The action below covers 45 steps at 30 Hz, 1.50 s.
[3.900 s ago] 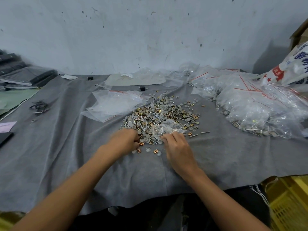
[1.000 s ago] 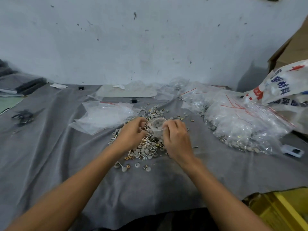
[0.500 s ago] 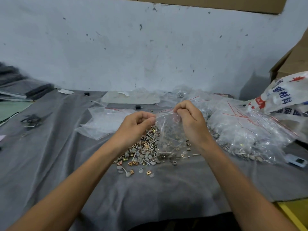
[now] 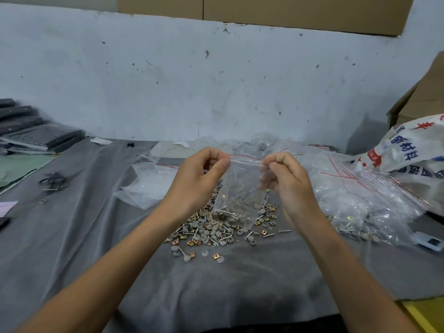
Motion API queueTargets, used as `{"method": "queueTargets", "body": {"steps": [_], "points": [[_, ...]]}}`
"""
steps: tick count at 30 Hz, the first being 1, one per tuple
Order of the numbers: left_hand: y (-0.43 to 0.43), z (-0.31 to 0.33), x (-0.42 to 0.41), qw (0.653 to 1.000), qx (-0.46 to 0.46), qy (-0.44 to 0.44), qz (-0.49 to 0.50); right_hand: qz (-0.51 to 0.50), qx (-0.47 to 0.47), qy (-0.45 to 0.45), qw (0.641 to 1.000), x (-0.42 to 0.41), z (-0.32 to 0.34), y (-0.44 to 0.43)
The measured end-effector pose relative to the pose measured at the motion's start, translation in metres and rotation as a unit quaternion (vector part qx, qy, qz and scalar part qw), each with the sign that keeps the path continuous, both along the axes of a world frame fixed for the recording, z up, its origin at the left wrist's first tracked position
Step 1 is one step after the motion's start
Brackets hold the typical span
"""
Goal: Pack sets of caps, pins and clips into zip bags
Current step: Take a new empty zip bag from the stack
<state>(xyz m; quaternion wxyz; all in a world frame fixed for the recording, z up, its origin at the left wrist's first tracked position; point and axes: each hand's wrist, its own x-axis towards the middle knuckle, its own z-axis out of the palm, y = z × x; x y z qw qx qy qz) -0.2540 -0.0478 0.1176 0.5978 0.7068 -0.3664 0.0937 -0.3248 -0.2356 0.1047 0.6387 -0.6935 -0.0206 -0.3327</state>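
Two bare forearms are reaching in from the bottom edge over a grey cloth (image 4: pixel 96 236) that is covering the table, with the corner of a yellow crate (image 4: pixel 424 313) showing at the near right. Farther in, a loose pile of caps, pins and clips (image 4: pixel 211 234) is lying on the cloth: round grey caps, thin metal pins and small square brass-coloured clips, all mixed, with a few strays on its near side.

Directly above that pile both hands are holding up one clear zip bag (image 4: pixel 240 195). The left hand (image 4: pixel 199 181) is pinching the bag's top left corner between thumb and curled fingers. The right hand (image 4: pixel 288 181) is pinching the top right corner the same way, so the red-lined zip edge is running left to right between them. The bag's long axis is hanging roughly vertical, mouth pointing up and bottom end down, low over the pile. Whether it is touching the pile cannot be told. Several pins, caps and at least one clip are sitting in its lower end. Whether the zip is sealed cannot be told either.

Beyond the left hand a stack of empty bags (image 4: pixel 149 186) is lying flat. To the right a big heap of filled bags (image 4: pixel 360 195) is spreading toward a white printed sack (image 4: pixel 413 150). A pale scuffed wall (image 4: pixel 216 80) is standing behind everything.
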Motion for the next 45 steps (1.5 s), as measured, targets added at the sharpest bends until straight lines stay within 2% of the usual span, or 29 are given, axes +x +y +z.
{"method": "queueTargets", "body": {"steps": [4, 7, 10, 13, 16, 22, 36, 45], "points": [[0.002, 0.004, -0.003, 0.998, 0.03, -0.043, 0.033, -0.001, -0.012, 0.005, 1.0, -0.003, 0.015, 0.001], [0.005, 0.001, -0.007, 0.992, 0.07, -0.085, 0.054, -0.005, -0.187, 0.03, 0.982, -0.012, 0.03, 0.003], [0.007, -0.003, -0.01, 0.989, 0.093, -0.1, 0.051, -0.02, -0.388, 0.066, 0.919, -0.014, 0.044, 0.014], [0.008, -0.005, -0.011, 0.99, 0.089, -0.097, 0.045, -0.02, -0.444, 0.08, 0.892, -0.013, 0.051, 0.026], [0.01, -0.006, -0.009, 0.993, 0.073, -0.082, 0.038, -0.04, -0.458, 0.072, 0.885, -0.011, 0.052, 0.03], [0.012, -0.01, -0.004, 0.995, 0.062, -0.072, 0.032, -0.065, -0.438, 0.053, 0.895, -0.007, 0.047, 0.032], [0.018, -0.021, -0.001, 0.995, 0.077, -0.062, 0.016, -0.048, -0.403, 0.077, 0.911, -0.003, 0.034, 0.027], [0.025, -0.02, 0.003, 0.997, 0.059, -0.055, 0.015, -0.074, -0.384, 0.074, 0.918, -0.005, 0.027, 0.009]]}}
